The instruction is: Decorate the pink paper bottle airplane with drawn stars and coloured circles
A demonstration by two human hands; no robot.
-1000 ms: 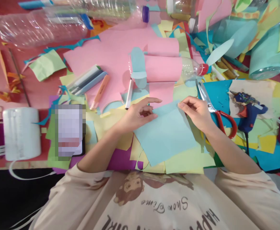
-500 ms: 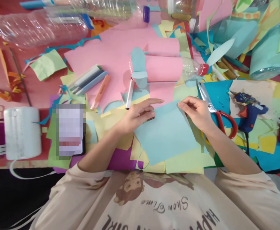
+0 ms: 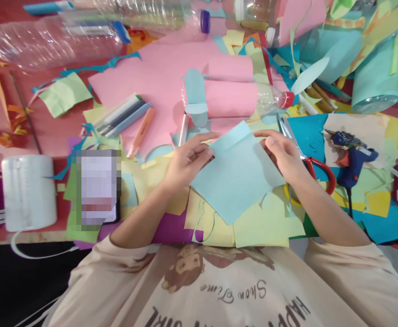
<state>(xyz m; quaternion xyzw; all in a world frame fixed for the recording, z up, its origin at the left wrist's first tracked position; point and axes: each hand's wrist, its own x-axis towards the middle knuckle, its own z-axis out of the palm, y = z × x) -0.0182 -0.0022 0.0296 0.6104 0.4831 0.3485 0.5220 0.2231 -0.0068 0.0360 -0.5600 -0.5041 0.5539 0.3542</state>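
Observation:
A light blue sheet of paper (image 3: 236, 177) lies turned like a diamond in front of me, with a folded or creased strip along its upper left edge. My left hand (image 3: 192, 159) is at its left side, thumb and fingers bent close to the edge, the index finger stretched toward the top. At the right edge is my right hand (image 3: 282, 152), its fingers apart and not closed on the paper. Above the sheet lies a clear bottle wrapped in pink paper (image 3: 233, 99) with a red cap.
Red-handled scissors (image 3: 310, 165) and a blue glue gun (image 3: 355, 168) lie to the right. Markers (image 3: 124, 116), a phone (image 3: 98, 186) and a white device (image 3: 30, 193) are at the left. Clear bottles (image 3: 56, 41) line the back left.
The blue sheet has turned, its top corner now pointing away from me. My right hand has released its pinch and moved slightly right; my left hand has shifted slightly left.

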